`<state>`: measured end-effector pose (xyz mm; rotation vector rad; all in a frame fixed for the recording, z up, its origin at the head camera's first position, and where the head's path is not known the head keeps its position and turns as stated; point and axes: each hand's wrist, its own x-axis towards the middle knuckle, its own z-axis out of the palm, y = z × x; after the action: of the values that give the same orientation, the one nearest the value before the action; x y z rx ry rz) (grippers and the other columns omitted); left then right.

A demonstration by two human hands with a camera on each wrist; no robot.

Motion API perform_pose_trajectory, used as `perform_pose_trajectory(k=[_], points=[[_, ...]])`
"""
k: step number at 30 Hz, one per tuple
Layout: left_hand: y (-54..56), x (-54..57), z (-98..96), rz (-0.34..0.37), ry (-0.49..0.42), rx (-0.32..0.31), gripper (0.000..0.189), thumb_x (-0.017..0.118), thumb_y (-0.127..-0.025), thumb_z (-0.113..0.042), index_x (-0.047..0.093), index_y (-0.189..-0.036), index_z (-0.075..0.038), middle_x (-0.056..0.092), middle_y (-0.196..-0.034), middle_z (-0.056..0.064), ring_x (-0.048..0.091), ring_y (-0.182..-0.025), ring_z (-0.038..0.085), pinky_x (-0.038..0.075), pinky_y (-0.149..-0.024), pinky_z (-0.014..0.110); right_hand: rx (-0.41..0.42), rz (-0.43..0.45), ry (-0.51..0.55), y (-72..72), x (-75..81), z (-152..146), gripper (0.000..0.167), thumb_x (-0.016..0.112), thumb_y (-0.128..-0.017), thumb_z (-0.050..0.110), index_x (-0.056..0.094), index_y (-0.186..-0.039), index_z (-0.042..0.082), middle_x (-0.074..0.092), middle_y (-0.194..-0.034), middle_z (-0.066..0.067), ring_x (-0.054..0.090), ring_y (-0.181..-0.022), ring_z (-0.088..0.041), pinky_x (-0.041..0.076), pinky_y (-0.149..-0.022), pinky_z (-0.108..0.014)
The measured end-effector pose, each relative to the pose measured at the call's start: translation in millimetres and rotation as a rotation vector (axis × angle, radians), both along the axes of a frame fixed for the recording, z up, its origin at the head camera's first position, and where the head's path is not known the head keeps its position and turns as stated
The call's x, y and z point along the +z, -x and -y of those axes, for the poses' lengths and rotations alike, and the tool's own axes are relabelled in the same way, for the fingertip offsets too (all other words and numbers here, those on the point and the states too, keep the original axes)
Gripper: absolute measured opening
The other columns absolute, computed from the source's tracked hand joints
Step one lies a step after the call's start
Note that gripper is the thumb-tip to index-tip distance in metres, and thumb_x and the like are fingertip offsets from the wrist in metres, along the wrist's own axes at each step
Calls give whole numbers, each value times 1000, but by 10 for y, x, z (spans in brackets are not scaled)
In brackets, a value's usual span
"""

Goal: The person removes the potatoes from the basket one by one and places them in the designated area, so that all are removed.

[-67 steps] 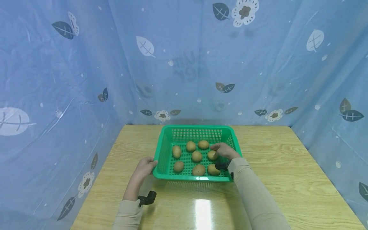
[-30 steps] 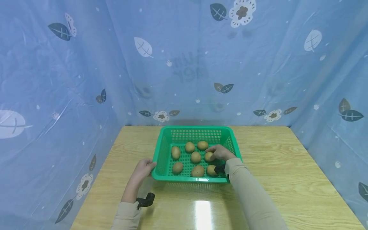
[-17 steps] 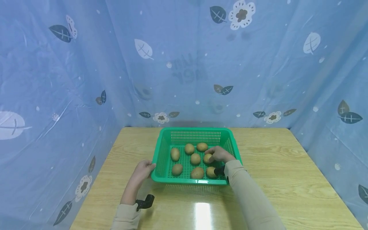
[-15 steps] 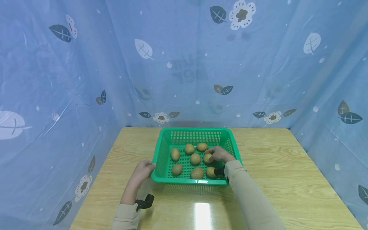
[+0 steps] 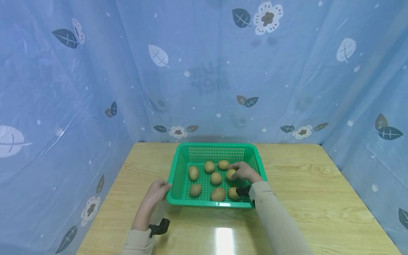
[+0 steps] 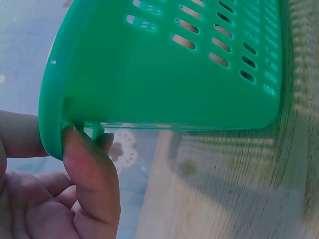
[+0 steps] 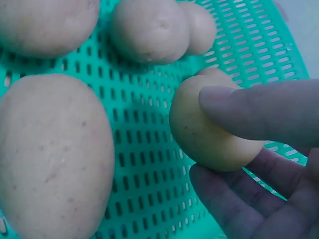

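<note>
A green plastic basket (image 5: 216, 204) with slotted walls stands on the wooden table. My left hand (image 5: 157, 192) pinches its left rim near the front corner; in the left wrist view the thumb (image 6: 92, 169) and a finger lie on either side of the rim. Inside, several potatoes (image 5: 218, 194) lie spread over the floor. My right hand (image 5: 244, 171) reaches in at the right side and holds a small potato (image 7: 209, 127) between thumb and fingers. A larger potato (image 7: 55, 159) lies beside it in the right wrist view.
Blue patterned curtains (image 5: 207, 71) enclose the table (image 5: 296, 184) at the back and both sides. A black wrist mount (image 5: 243, 191) on the right arm overlaps the front right potato (image 5: 233, 193) in the head view.
The head view has tilted slightly, so the scene sits lower. The right hand's potato has shifted a little away and left relative to its neighbours. The left hand keeps its hold on the rim.
</note>
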<state>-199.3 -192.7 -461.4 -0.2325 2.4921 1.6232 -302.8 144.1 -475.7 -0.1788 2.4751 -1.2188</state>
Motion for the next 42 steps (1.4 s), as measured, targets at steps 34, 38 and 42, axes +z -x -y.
perform_pose_trajectory(k=[34, 38, 42], points=[[7, -48, -4, -3, -31, 20, 30, 46, -98, -12, 59, -114, 10, 67, -92, 14, 63, -78, 16, 52, -70, 30, -173, -172, 337, 31, 152, -69, 55, 66, -89, 16, 46, -139, 7, 50, -135, -17, 49, -119, -33, 44, -95, -50], [16, -45, -5, 1, -31, 24, 30, 46, -98, -11, 58, -114, 11, 66, -94, 15, 63, -79, 17, 52, -70, 31, -215, -195, 361, 32, 175, -75, 55, 67, -89, 21, 47, -139, 12, 50, -134, -14, 48, -120, -31, 43, -96, -50], [21, -38, -11, -5, -30, 25, 30, 46, -97, -11, 58, -113, 11, 66, -93, 15, 62, -78, 17, 51, -68, 30, -228, -225, 392, 12, 197, -95, 56, 67, -89, 25, 46, -140, 15, 47, -137, -12, 45, -124, -30, 41, -97, -51]])
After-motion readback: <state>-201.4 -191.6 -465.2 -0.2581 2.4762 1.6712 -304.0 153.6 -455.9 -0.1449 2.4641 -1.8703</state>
